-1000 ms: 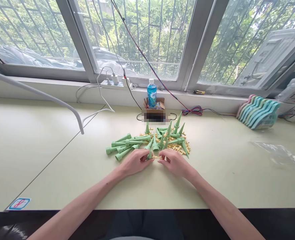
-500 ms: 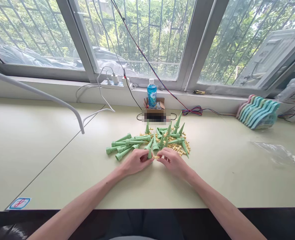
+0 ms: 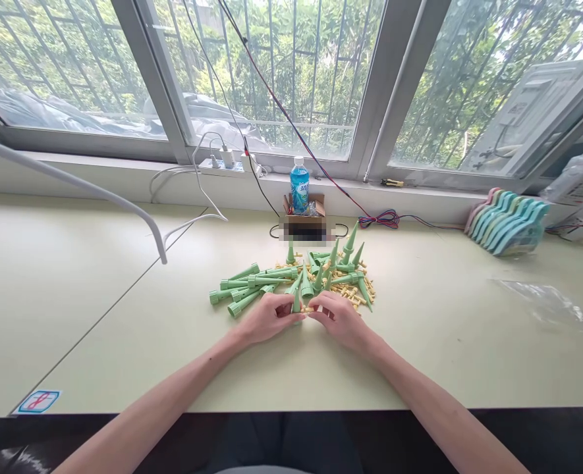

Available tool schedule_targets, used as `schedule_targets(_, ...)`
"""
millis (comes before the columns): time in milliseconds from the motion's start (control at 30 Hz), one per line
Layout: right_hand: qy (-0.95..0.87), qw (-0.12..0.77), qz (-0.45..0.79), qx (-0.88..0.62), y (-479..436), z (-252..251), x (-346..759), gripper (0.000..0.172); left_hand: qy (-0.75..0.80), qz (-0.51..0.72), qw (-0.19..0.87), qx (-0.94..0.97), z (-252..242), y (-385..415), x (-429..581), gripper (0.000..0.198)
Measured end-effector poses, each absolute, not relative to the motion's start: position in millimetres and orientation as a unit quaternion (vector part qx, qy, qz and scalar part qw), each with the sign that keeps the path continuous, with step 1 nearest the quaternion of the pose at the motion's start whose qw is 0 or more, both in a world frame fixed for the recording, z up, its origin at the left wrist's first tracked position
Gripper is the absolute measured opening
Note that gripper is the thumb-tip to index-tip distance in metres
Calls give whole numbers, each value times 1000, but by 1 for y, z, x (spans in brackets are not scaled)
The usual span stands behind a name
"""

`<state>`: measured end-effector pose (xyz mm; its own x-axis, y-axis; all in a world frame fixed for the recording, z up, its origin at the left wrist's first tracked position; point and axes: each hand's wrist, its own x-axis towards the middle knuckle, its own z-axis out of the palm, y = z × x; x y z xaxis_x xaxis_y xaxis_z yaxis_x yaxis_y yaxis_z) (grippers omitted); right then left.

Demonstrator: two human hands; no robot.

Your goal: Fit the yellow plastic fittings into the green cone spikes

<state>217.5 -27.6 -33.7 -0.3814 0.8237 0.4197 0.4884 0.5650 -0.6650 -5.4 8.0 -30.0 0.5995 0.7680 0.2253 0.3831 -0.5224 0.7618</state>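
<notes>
My left hand is closed around a green plastic spike that stands point up near the front of the pile. Between the fingertips of my right hand is a small yellow plastic piece, held against the spike's side; whether it sits inside a hole I cannot tell. Just beyond my hands lie several more green spikes, some flat with ribbed caps, others upright. Loose yellow pieces are heaped among the spikes on the right.
Behind the pile stands a cardboard box with a blue drink bottle. Pastel plastic hangers and a clear bag lie to the right. A white cable arm reaches in from the left. Bundled wires rest near the window ledge.
My right hand has shifted slightly left, bringing the yellow piece closer to the spike. The spike shows a little more of its length. The pile is unchanged.
</notes>
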Motion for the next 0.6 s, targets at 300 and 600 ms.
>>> schedule_targets(300,-792,372,240,-420,-27,-34,217,6,354,282,346,821,-33,9,-6,32)
schedule_targets(600,-797,360,227,-428,-28,-32,217,7,349,286,355,819,-34,9,-6,30)
